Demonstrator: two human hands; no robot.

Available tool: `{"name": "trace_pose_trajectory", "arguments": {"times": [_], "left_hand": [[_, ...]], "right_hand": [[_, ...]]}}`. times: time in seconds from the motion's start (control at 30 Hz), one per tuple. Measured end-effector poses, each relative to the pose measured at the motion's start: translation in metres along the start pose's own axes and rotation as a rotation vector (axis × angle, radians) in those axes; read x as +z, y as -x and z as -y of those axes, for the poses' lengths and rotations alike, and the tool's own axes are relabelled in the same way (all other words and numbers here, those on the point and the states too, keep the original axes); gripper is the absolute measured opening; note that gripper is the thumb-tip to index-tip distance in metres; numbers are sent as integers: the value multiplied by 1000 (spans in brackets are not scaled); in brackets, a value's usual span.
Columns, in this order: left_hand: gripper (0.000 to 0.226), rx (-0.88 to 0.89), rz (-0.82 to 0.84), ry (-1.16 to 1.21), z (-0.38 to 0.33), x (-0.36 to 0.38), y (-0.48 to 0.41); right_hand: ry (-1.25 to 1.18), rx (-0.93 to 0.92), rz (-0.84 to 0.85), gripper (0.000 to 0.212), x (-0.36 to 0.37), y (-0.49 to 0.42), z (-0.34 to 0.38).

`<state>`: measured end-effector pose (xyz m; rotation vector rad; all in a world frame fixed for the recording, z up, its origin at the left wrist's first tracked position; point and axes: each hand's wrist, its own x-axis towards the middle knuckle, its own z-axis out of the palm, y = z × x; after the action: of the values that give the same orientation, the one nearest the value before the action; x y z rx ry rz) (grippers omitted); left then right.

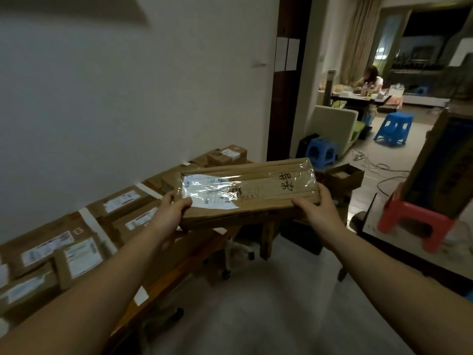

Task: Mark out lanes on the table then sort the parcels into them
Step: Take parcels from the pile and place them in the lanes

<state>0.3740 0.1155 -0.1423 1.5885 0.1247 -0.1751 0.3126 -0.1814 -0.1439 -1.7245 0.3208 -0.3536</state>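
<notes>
The table point(197, 242) runs along the white wall on my left. Brown parcels point(76, 252) lie on it in a row toward the far end, each with a white shipping label, the print too blurred to read. White tape strips point(89, 219) cross the surface between some of them.

On my right stands a big carton point(440, 170) with a dark printed side. Its lettering is smeared and I cannot make it out. A red stool point(409, 224) sits in front of it.

I hold a long box point(250, 190) up in the air in front of the table's far end, flat and tilted a little, clear of the parcels. My left hand point(174, 208) grips its left end, thumb on top and fingers underneath. My right hand point(317, 208) grips the near right corner the same way.

Shiny clear tape covers the top of the box. Under it a white label point(204, 193) sits toward the left end, its small print unreadable. Toward the right end are black handwritten characters point(288, 184) in marker. I cannot read them from this angle.
</notes>
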Motion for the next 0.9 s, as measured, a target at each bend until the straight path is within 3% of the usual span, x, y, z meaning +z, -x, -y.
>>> {"name": "trace_pose_trajectory", "arguments": {"times": [0.17, 0.53, 0.63, 0.9], "left_hand": [[55, -40, 19, -5, -3, 44, -95], [56, -138, 133, -63, -43, 134, -285], [66, -149, 145, -67, -40, 158, -320], [60, -202, 57, -72, -23, 229, -406]], "right_hand": [[26, -1, -33, 82, 1, -91, -18], [140, 27, -83, 67, -19, -286, -19], [164, 68, -66, 69, -26, -336, -30], [188, 113, 87, 78, -46, -479, -65]]}}
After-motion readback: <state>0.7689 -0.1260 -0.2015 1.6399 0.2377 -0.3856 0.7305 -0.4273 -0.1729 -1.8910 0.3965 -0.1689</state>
